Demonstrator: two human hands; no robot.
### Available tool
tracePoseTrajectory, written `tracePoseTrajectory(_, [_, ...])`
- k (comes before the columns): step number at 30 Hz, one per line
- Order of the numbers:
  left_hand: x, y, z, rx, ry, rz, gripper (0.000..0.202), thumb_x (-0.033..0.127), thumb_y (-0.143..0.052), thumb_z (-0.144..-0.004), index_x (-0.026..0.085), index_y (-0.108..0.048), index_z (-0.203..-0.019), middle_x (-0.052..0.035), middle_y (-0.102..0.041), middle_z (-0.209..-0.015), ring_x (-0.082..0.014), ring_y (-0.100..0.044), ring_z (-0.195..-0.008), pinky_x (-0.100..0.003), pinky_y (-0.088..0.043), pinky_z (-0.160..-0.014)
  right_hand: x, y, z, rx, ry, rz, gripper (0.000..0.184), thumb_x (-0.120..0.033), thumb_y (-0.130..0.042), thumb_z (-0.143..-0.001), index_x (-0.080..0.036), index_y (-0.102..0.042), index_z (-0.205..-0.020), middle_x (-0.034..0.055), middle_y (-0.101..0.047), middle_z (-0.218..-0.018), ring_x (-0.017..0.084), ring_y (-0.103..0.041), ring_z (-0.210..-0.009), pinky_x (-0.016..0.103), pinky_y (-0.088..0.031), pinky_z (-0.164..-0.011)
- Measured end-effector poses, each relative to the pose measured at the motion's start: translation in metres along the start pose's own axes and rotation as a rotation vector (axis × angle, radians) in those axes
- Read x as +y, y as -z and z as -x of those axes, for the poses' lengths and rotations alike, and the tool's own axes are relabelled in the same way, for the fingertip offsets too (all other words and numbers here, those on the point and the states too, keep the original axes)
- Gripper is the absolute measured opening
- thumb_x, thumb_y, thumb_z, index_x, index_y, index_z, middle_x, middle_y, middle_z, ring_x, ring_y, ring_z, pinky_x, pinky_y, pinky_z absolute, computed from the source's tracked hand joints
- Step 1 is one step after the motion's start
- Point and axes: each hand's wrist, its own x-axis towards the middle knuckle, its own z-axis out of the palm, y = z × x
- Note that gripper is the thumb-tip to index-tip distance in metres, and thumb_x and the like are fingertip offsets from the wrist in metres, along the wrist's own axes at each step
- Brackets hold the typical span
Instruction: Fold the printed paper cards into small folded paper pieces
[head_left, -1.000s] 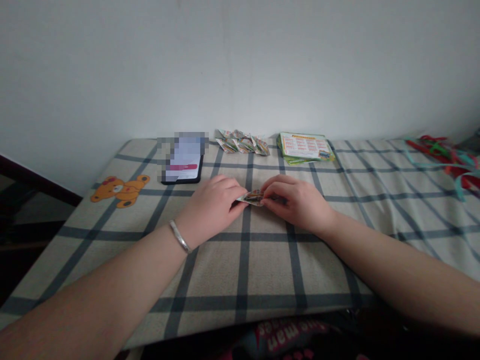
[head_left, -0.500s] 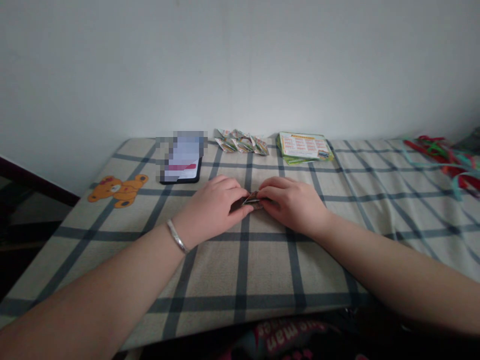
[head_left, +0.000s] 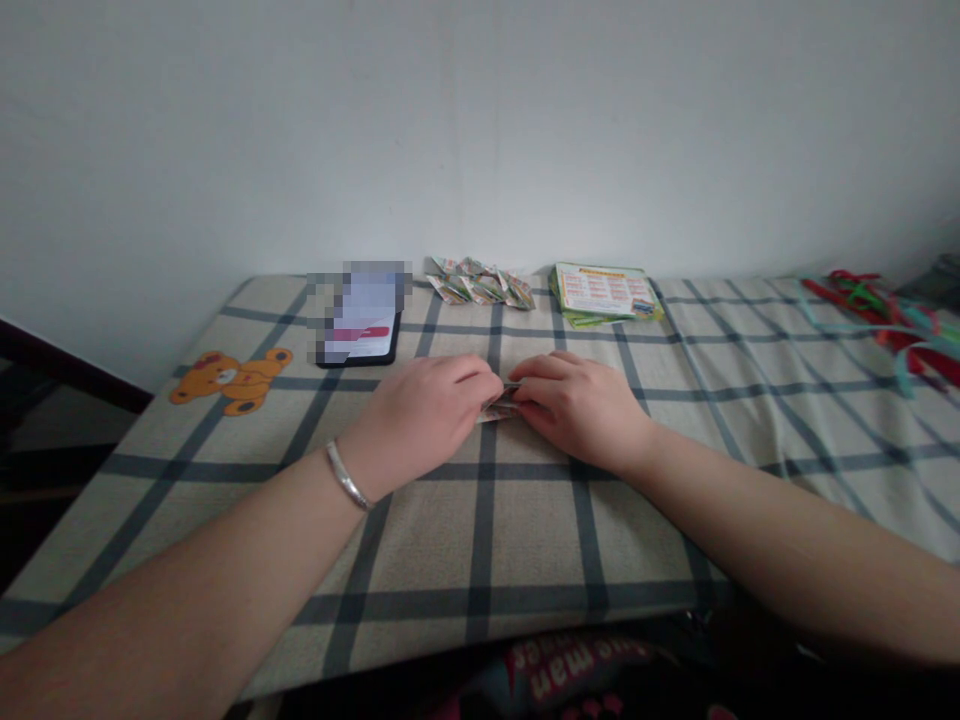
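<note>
Between my two hands, low over the checked cloth, is a small folded piece of printed paper [head_left: 496, 411], mostly covered by fingers. My left hand [head_left: 442, 405], with a silver bracelet at the wrist, is closed on its left end, fingers curled over the top. At the right end my right hand [head_left: 581, 405] pinches the same paper between thumb and fingers. Several folded paper pieces [head_left: 480, 284] of similar print lie beyond the hands, near the wall. To their right is a stack of printed cards [head_left: 607, 293] with green edges.
A phone [head_left: 364, 320] with a lit, partly blurred screen lies at the back left. Beside it is an orange bear figure [head_left: 231, 381], flat on the checked tablecloth [head_left: 420, 560]. Red, green and pale blue ribbons [head_left: 892, 325] are heaped at the far right, and a wall borders the back.
My left fingers have curled further over the paper, and the thumb is now hidden beneath them. My right hand keeps its pinch with little movement.
</note>
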Motion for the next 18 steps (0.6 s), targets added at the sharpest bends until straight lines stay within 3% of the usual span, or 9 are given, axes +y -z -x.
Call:
tracePoseTrajectory(5, [0.0030, 0.0048, 0.0007, 0.009, -0.044, -0.097, 0.016, 0.023, -0.049, -0.090, 0.020, -0.064, -0.097, -0.0029, -0.066, -0.103, -0.0220, -0.063, -0.089, -0.037, -0.048, -0.074, -0.0015, -0.0016, -0.0010, 0.003, -0.014, 0.007, 0.022, -0.027, -0.050, -0.094, -0.019, -0.071, -0.094, 0.0035, -0.070, -0.110, 0.020, -0.062, -0.093, 0.032, -0.045, -0.071])
tracePoseTrajectory(9, [0.0049, 0.0048, 0.0008, 0.017, -0.100, -0.176, 0.017, 0.025, -0.050, -0.091, 0.022, -0.066, -0.091, -0.0018, -0.066, -0.104, -0.0222, -0.063, -0.089, -0.039, -0.048, -0.076, -0.0005, -0.0031, -0.0008, 0.021, -0.004, -0.016, 0.021, -0.027, -0.051, -0.093, -0.019, -0.071, -0.095, 0.0036, -0.070, -0.111, 0.020, -0.063, -0.092, 0.031, -0.045, -0.071])
tracePoseTrajectory(15, [0.0030, 0.0018, 0.0001, -0.020, 0.007, -0.170, 0.022, 0.036, -0.054, -0.091, 0.019, -0.066, -0.096, -0.0040, -0.067, -0.099, -0.0250, -0.062, -0.091, -0.042, -0.049, -0.080, 0.0012, -0.0036, -0.0003, 0.043, 0.023, -0.073, 0.022, -0.032, -0.053, -0.094, -0.020, -0.071, -0.092, 0.0015, -0.070, -0.109, 0.018, -0.064, -0.093, 0.030, -0.046, -0.076])
tracePoseTrajectory(18, [0.0028, 0.0009, 0.0006, -0.029, 0.021, -0.156, 0.019, 0.034, -0.057, -0.090, 0.018, -0.066, -0.097, -0.0045, -0.067, -0.100, -0.0254, -0.062, -0.094, -0.042, -0.049, -0.082, -0.0001, -0.0026, -0.0002, 0.041, -0.007, -0.071, 0.021, -0.033, -0.054, -0.093, -0.021, -0.072, -0.091, 0.0005, -0.070, -0.110, 0.019, -0.064, -0.093, 0.030, -0.047, -0.076])
